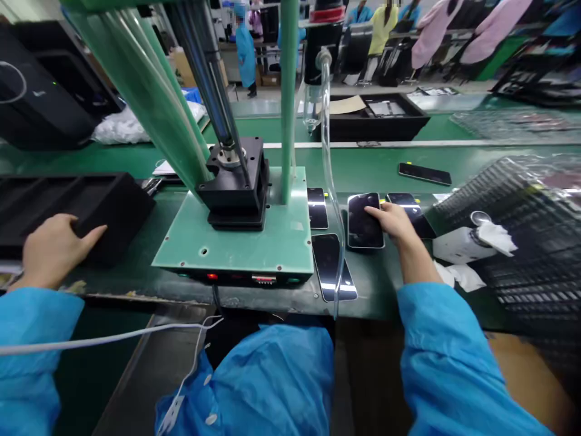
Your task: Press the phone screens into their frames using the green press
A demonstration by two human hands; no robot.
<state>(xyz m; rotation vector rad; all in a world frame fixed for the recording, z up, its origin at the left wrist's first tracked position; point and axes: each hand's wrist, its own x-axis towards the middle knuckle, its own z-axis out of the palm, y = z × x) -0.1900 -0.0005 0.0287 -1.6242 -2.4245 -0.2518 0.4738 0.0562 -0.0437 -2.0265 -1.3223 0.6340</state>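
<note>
My left hand is at the near side of a black compartment tray, its thumb stretched along the outside and its fingers bent over the wall, their tips hidden. My right hand grips the right edge of a dark-screened smartphone, thumb on the glass. Around it on the green bench lie further phones: one near the bench edge, one beside the press, and one partly behind my right hand. Between my hands stands a press with a green base plate and a black block.
A clear hose hangs in front of the phones. Stacked clear plastic trays and a white bottle with tissue stand at right. One phone lies farther back. A black bin is behind; people work beyond. A white cable crosses my lap.
</note>
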